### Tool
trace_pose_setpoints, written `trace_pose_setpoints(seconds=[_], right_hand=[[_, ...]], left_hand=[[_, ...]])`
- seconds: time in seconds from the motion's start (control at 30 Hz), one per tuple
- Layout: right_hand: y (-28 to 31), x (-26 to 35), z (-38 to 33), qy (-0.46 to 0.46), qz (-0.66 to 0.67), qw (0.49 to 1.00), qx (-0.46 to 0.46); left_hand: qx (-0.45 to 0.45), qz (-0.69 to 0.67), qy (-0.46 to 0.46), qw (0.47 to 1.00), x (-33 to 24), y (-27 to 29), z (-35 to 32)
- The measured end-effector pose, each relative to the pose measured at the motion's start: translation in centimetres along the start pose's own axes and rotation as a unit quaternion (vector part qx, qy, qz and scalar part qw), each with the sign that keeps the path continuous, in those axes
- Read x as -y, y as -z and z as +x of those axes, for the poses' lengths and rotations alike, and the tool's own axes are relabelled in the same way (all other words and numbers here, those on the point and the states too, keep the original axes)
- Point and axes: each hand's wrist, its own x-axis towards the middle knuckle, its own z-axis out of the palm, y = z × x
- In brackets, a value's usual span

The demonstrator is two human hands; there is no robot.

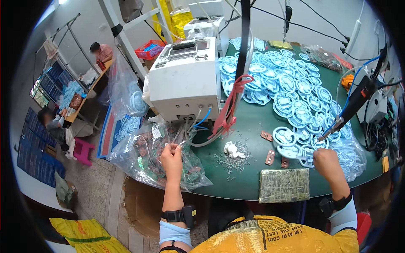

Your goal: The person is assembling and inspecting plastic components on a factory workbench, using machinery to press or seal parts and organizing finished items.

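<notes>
My left hand [171,160] is closed in a pinch at the edge of a clear plastic bag [139,158] of reddish-brown parts. What its fingertips hold, if anything, is too small to make out. Thin tubes from a white box-shaped machine [185,80] come down close to those fingertips. At the right, my right hand [327,162] is closed around the end of a light-blue plastic piece [305,157]. Just above that hand hangs a black electric screwdriver [356,101], its tip pointing down-left. Light-blue oval plastic parts [283,135] lie to the left of this hand.
A large heap of light-blue parts [291,84] covers the right of the green table [211,158]. Loose screws [232,160] surround a crumpled white wad [233,149]. Small brown plates [270,157] lie near a tape-wrapped block [283,185]. Two people sit at a far-left bench.
</notes>
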Motion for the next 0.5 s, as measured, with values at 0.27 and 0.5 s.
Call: trace_pose_setpoints(seconds=[0.27,0.5], right_hand=[[-0.4,10.3,2.5,0.171,0.208,0.949,-0.164],[-4.0,23.8,13.3,0.380,0.205,0.871,-0.237]], left_hand=[[-0.004,-0.006,0.004,1.000,0.3,0.3,-0.5],[0.005,-0.162,0.094,0.982,0.4,0.4,-0.2]])
